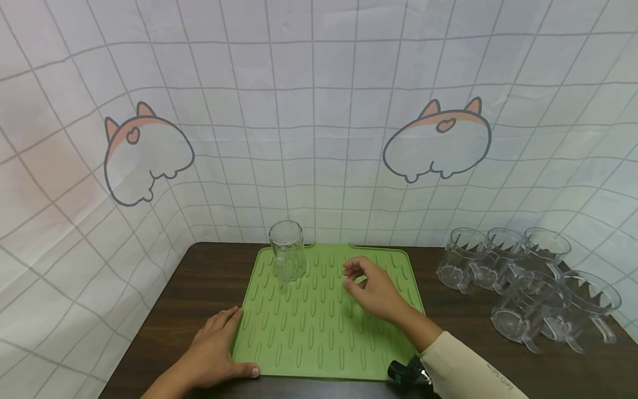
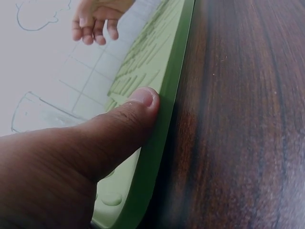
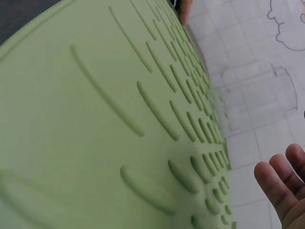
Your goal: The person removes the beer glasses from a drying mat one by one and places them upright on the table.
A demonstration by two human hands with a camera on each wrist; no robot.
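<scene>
A green ribbed mat (image 1: 319, 332) lies on the dark wooden table. One clear glass mug (image 1: 289, 257) stands upright near the mat's back left corner. My left hand (image 1: 214, 349) rests at the front left corner of the mat, and its thumb (image 2: 138, 107) touches the mat's front edge. Over the right half of the mat hovers my right hand (image 1: 374, 288), its fingers loosely bent and nothing in them. In the right wrist view the mug (image 3: 257, 98) stands apart from those fingers (image 3: 279, 186).
Several more clear glass mugs (image 1: 461, 266) stand close together on the table, right of the mat. A white cloth with grey grid lines (image 1: 339, 183) hangs behind and beside the table. The right wrist carries a black device (image 1: 406, 371).
</scene>
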